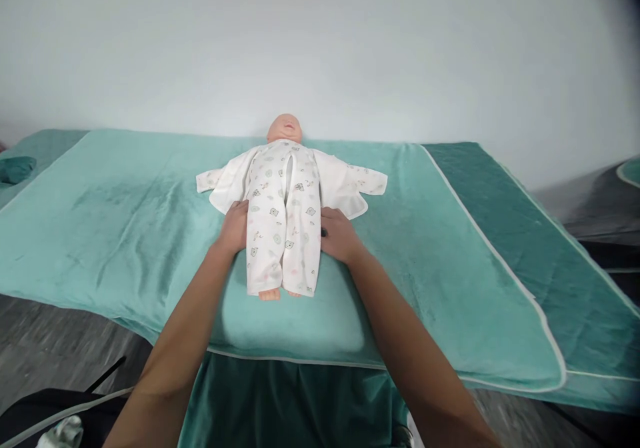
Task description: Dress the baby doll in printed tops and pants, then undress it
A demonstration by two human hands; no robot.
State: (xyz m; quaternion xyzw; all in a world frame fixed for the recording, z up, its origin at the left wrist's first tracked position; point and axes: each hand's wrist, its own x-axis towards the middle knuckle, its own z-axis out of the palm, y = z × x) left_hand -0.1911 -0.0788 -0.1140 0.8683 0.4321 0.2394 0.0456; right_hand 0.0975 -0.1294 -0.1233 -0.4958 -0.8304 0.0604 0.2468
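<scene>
A baby doll (pixel 285 128) lies on its back, head toward the wall and toes showing at the bottom. White printed baby pants (pixel 270 215) lie lengthwise over its front, from the neck down to the feet, with a slit between the legs. Beneath them a white baby shirt (pixel 340 178) is spread, both sleeves stretched outward. My left hand (pixel 235 227) is closed at the left edge of the pants, its fingertips partly hidden. Opposite it, my right hand (pixel 340 235) is curled against the right edge, fingers tucked partly out of sight.
A light green plush blanket (pixel 135 235) covers the bed, over a darker green cover (pixel 540 235) at the right. Behind stands a white wall (pixel 320 48). At the lower left are a black surface and a pale cable (pixel 75 409) above the grey floor.
</scene>
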